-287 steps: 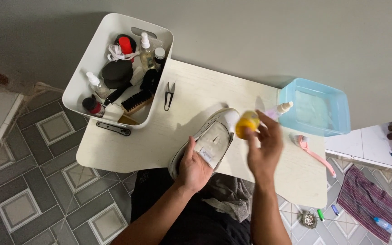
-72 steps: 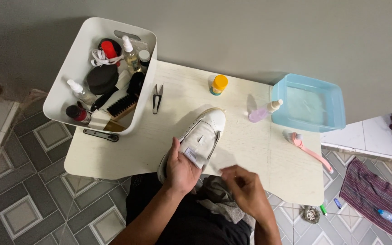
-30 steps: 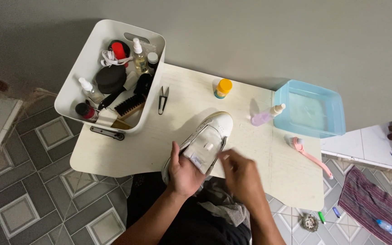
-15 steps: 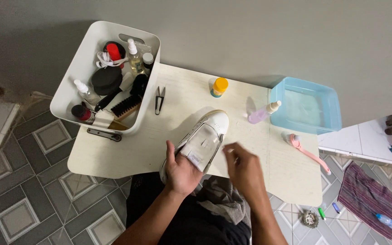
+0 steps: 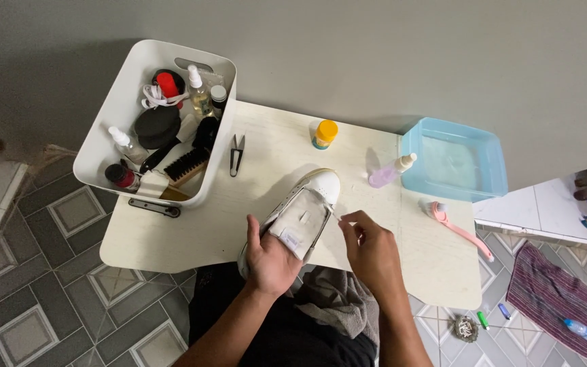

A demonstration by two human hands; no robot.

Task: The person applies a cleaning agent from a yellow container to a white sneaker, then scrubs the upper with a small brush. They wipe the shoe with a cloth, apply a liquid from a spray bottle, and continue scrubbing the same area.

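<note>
The white shoe (image 5: 300,214) lies near the table's (image 5: 171,234) near edge, its heel hidden under the left hand (image 5: 271,257), which clasps it. The right hand (image 5: 369,246) pinches something thin at the shoe's right side — too small to identify.

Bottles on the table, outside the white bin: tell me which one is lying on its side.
The pale purple bottle with the white cap lies on its side beside the blue tub. The other one, the small bottle with the orange cap, stands upright.
</note>
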